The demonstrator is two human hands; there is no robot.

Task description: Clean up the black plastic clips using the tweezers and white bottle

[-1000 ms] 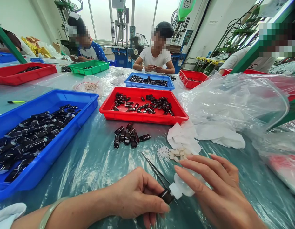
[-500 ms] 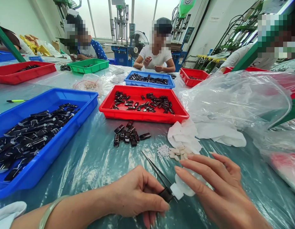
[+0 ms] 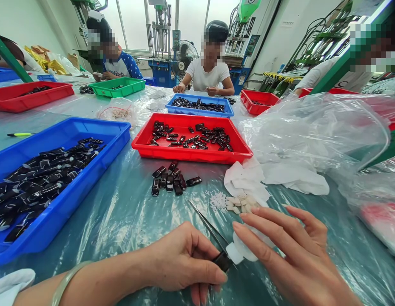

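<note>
Bottle [image 3: 245,247] above film-covered table [image 3: 114,221]; fan [image 3: 184,59], windows [image 3: 133,23] behind

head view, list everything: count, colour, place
Table: one, teal, throughout
Blue trays: several, blue, left, rear
Red trays: several, red, centre, sides
Green tray: one, green, rear
Dark parts: many, black, trays and table
White bits: many, white, right
Beige pieces: several, beige, right
Tweezers: one, silver, front centre
Bottle: one, translucent, between hands
White sheets: some, white, right
Clear plastic: some, colourless, right
Pen: one, yellow, left
Fan: one, dark, rear
Machines: several, mixed, rear
Other people: four, mixed, around
Bracelet: one, pale, wrist
Left hand: one, bare, on part
Right hand: one, bare, at bottle
</note>
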